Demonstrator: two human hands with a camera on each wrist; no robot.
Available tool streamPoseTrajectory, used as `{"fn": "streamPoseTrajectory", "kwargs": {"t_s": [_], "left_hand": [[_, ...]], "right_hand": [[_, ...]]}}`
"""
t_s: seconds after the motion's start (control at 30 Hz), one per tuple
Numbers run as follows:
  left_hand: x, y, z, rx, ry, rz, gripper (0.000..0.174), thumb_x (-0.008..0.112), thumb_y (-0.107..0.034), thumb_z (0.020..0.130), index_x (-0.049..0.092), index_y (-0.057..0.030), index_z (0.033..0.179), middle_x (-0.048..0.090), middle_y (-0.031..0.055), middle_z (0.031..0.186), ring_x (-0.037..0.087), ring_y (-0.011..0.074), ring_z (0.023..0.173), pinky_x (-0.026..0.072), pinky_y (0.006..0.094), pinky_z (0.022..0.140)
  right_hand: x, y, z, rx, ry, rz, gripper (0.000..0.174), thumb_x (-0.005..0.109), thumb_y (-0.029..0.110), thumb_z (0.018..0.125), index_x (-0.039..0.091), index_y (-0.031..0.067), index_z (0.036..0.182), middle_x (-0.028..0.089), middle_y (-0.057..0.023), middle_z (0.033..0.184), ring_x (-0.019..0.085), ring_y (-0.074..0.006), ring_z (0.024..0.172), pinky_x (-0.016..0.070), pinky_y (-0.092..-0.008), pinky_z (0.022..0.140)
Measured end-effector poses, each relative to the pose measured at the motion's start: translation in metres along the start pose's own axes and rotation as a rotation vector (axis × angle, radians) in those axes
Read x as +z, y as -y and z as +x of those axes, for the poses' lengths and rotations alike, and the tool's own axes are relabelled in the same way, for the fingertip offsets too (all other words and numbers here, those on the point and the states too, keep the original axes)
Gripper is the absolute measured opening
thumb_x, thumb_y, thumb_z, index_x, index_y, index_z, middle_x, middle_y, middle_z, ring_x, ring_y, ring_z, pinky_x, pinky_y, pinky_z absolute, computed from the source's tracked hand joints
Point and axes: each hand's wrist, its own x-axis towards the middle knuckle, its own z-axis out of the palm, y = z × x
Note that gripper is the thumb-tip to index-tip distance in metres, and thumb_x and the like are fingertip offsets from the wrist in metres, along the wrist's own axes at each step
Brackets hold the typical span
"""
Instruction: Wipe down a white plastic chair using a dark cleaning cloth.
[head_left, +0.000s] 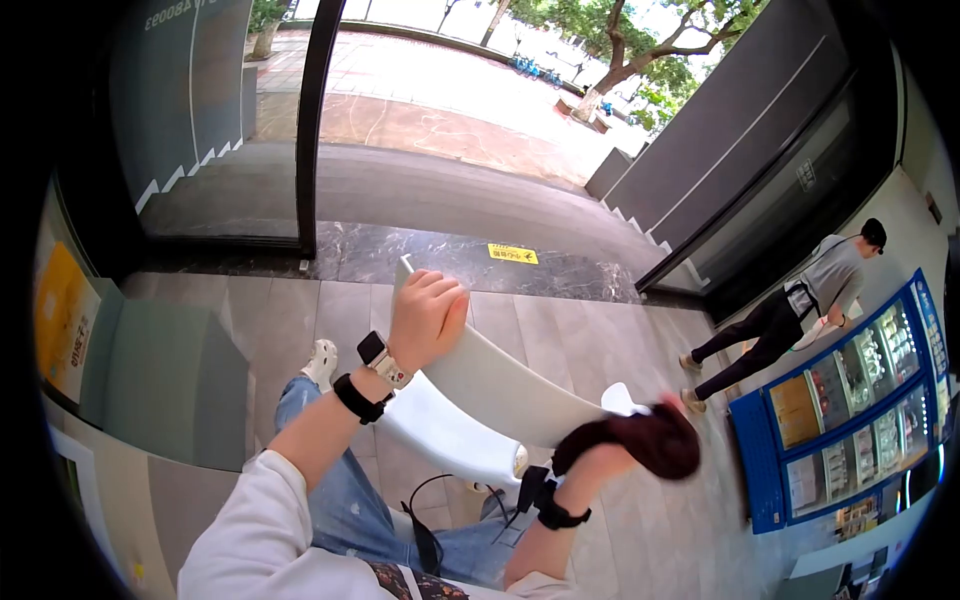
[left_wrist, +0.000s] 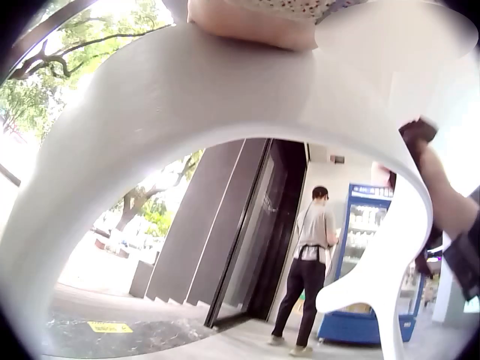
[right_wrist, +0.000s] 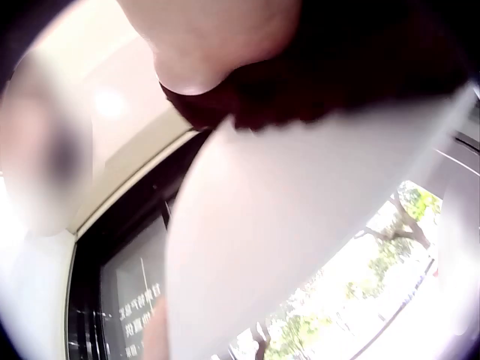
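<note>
A white curved plastic chair shell [head_left: 500,390] is held up in front of me. My left hand [head_left: 428,315] grips its upper edge with fingers curled over the rim. My right hand [head_left: 610,462] holds a dark maroon cloth [head_left: 650,440] pressed against the shell's right end. In the left wrist view the white shell [left_wrist: 150,112] arches across the frame, with my left hand [left_wrist: 247,19] at the top and the cloth [left_wrist: 418,131] at the right. The right wrist view is blurred: my right hand [right_wrist: 202,37] presses the dark cloth [right_wrist: 337,67] on the white surface [right_wrist: 285,225].
A person [head_left: 800,310] stands at the right by a blue glass-fronted drinks fridge [head_left: 850,400]. Glass doors [head_left: 220,120] open to a paved yard ahead, with a yellow floor sticker [head_left: 513,254] at the threshold. A grey-green bench [head_left: 160,380] stands at the left. My jeans leg [head_left: 340,500] and white shoe [head_left: 322,360] lie below.
</note>
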Motion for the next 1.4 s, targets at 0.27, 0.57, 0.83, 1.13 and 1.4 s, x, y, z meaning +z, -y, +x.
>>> {"fn": "streamPoseTrajectory", "kwargs": {"t_s": [0.27,0.57,0.83,1.13,1.4], "left_hand": [[-0.010,-0.001,-0.002,0.001,-0.023,-0.063,0.020,0.054,-0.009,0.084,0.052,-0.0049,0.064,0.053,0.0057,0.064,0.051,0.0253,0.064,0.0402,0.0368,0.067],[-0.067,0.032,-0.023,-0.024,-0.078,-0.040,0.017,0.051,-0.001,0.077,0.046,-0.0023,0.061,0.052,0.0118,0.066,0.052,0.0304,0.064,0.0412,0.0379,0.064],[-0.155,0.057,-0.048,-0.308,-0.032,-0.046,0.028,0.041,-0.004,0.086,0.041,-0.0022,0.057,0.043,0.0106,0.059,0.045,0.0259,0.062,0.0362,0.0357,0.060],[-0.136,0.052,-0.045,-0.252,-0.095,-0.093,0.028,0.041,-0.005,0.085,0.042,-0.0030,0.057,0.043,0.0100,0.061,0.044,0.0268,0.062,0.0369,0.0365,0.062],[-0.081,0.000,-0.034,-0.011,0.049,-0.118,0.020,0.047,-0.006,0.082,0.045,-0.0058,0.062,0.045,0.0098,0.062,0.045,0.0284,0.062,0.0364,0.0385,0.063]], "right_hand": [[0.003,-0.028,-0.008,-0.272,0.286,-0.057,0.017,0.054,0.007,0.072,0.049,0.0004,0.087,0.050,-0.0070,0.087,0.046,-0.0168,0.075,0.0410,-0.0272,0.076],[0.011,0.000,-0.048,-0.109,0.392,-0.125,0.040,0.066,0.016,0.079,0.050,0.0022,0.114,0.059,-0.0094,0.099,0.057,-0.0201,0.090,0.0430,-0.0305,0.084],[0.031,0.047,-0.097,-0.403,0.542,-0.186,0.049,0.072,0.042,0.067,0.063,0.0085,0.101,0.060,-0.0102,0.110,0.056,-0.0234,0.102,0.0312,-0.0448,0.098],[0.006,0.005,-0.110,0.483,0.204,0.022,0.051,0.041,0.031,0.101,0.031,0.0033,0.143,0.036,-0.0104,0.145,0.036,-0.0199,0.130,0.0272,-0.0376,0.109],[-0.052,-0.022,-0.102,0.529,0.158,0.097,0.051,0.042,0.031,0.100,0.033,0.0032,0.141,0.038,-0.0106,0.141,0.039,-0.0204,0.126,0.0297,-0.0375,0.107]]}}
